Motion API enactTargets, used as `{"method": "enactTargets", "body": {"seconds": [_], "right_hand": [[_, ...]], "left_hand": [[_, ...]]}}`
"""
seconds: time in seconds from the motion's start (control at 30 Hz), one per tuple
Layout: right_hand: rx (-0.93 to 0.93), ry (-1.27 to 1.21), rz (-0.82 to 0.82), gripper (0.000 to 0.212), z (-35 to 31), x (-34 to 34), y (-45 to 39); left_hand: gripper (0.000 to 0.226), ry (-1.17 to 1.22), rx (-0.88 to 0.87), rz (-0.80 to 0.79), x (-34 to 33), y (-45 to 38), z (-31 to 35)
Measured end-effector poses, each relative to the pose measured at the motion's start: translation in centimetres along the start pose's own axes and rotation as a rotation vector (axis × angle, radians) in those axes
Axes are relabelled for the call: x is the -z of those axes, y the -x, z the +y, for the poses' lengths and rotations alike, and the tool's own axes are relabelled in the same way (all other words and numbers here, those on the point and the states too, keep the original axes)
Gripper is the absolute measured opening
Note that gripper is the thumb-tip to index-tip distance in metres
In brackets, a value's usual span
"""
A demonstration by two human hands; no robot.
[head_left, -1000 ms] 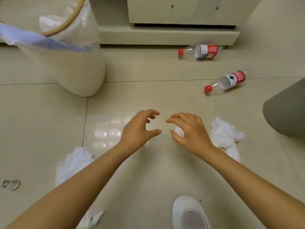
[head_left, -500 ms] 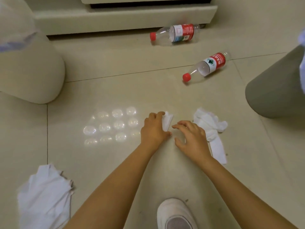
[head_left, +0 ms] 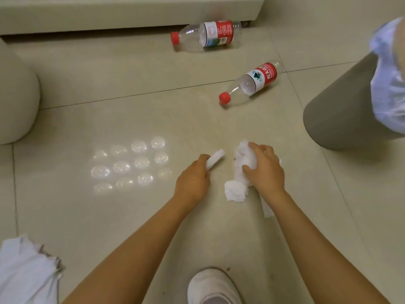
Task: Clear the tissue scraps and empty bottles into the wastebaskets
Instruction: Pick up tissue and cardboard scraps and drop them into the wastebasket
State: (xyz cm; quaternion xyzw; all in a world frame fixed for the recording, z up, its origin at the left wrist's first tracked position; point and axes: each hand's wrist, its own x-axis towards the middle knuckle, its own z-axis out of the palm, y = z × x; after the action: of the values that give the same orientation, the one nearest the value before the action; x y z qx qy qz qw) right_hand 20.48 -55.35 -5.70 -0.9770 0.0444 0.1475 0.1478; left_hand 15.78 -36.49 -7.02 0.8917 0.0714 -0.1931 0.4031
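My left hand [head_left: 192, 181] is closed around a small white tissue scrap [head_left: 215, 158] that sticks out past my fingers. Just to its right, my right hand [head_left: 264, 171] grips a larger crumpled tissue [head_left: 237, 176] lying on the tiled floor. Two empty clear bottles with red caps and red labels lie on their sides farther away: one [head_left: 206, 36] by the cabinet base, the other [head_left: 249, 83] nearer and to the right. A grey wastebasket [head_left: 337, 110] stands at the right, a cream wastebasket [head_left: 15, 102] at the left edge.
Another white tissue [head_left: 26, 273] lies at the bottom left corner. My white shoe [head_left: 213, 286] is at the bottom centre. A low cabinet base [head_left: 131, 14] runs along the far side. The grey basket carries a pale blue liner [head_left: 388, 73].
My left hand has lifted the small scrap and shifted slightly left. My right hand moved right onto the larger tissue and closed on it. The view dropped closer to the floor.
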Motion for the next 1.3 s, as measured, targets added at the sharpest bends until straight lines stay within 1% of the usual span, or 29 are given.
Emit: {"method": "enactTargets", "body": {"seconds": [0.1,0.17,0.27,0.3,0.33,0.43,0.5,0.6,0.63,0.7,0.77,0.83,0.9,0.93,0.97,1.0,1.03,1.07,1.13,1.23,1.3], "right_hand": [[-0.034,-0.067,-0.026,0.056,0.0,-0.5,-0.5],[-0.069,-0.250,-0.025,0.047,-0.5,-0.7,-0.5],[-0.179,-0.581,-0.089,0.035,-2.1,-0.6,-0.3],[-0.199,-0.662,-0.112,0.033,-2.7,-0.5,-0.2],[-0.202,-0.719,-0.131,0.031,-3.2,-0.5,-0.1],[-0.190,-0.814,-0.185,0.025,-4.6,-0.3,0.2],[-0.190,-0.862,-0.209,0.025,-5.4,0.0,0.4],[-0.184,-0.961,-0.269,0.027,-6.8,0.5,0.8],[-0.180,-0.998,-0.292,0.028,-7.3,0.7,0.9],[-0.141,-1.062,-0.345,0.026,-8.5,1.1,1.4],[-0.044,-1.084,-0.413,0.025,-9.8,1.7,1.8],[0.068,-0.997,-0.422,0.023,-10.2,2.3,2.0],[0.086,-0.809,-0.326,0.025,-9.2,2.8,1.7],[0.062,-0.634,-0.275,0.029,-8.2,2.9,1.5],[0.026,-0.397,-0.261,0.037,-7.0,2.9,1.4],[-0.020,-0.151,-0.293,0.047,-5.8,2.7,1.6],[-0.062,0.044,-0.350,0.056,-4.7,2.4,2.0],[-0.090,0.156,-0.407,0.062,-3.8,1.9,2.5],[-0.101,0.207,-0.461,0.064,-2.7,0.9,3.4],[-0.078,0.181,-0.417,0.059,-2.4,0.3,3.9],[-0.079,0.174,-0.395,0.058,-2.3,0.4,4.0]], "left_hand": [[0.031,0.069,0.030,-0.073,-1.2,0.1,0.5],[0.031,0.190,0.082,-0.110,-1.7,0.3,0.6],[0.056,0.327,0.130,-0.140,-1.7,0.3,0.6],[0.061,0.354,0.138,-0.140,-1.6,0.1,0.6],[0.059,0.379,0.137,-0.134,-1.4,0.1,0.6],[0.035,0.443,0.094,-0.097,-0.4,0.0,0.7],[0.029,0.515,0.107,-0.092,0.8,0.4,0.8],[0.010,0.570,0.112,-0.073,3.3,1.1,0.2],[0.009,0.581,0.109,-0.062,4.4,1.3,-0.2],[0.021,0.595,0.072,-0.044,6.5,1.7,-1.3],[0.020,0.608,0.068,-0.014,8.9,2.3,-2.2],[0.015,0.656,0.078,0.041,11.4,3.0,-2.9],[0.013,0.684,0.073,0.114,13.8,3.7,-3.5],[0.012,0.683,0.078,0.146,14.9,4.0,-3.9],[0.012,0.676,0.079,0.167,15.9,4.3,-4.1],[0.012,0.669,0.080,0.178,16.4,4.5,-4.3],[0.013,0.665,0.081,0.180,16.6,4.7,-4.4],[0.013,0.665,0.090,0.177,16.3,4.8,-4.4],[0.016,0.667,0.117,0.151,14.8,5.0,-3.8],[0.020,0.670,0.127,0.066,10.8,5.1,-2.6],[0.018,0.658,0.130,0.021,8.5,5.1,-2.0]]}}
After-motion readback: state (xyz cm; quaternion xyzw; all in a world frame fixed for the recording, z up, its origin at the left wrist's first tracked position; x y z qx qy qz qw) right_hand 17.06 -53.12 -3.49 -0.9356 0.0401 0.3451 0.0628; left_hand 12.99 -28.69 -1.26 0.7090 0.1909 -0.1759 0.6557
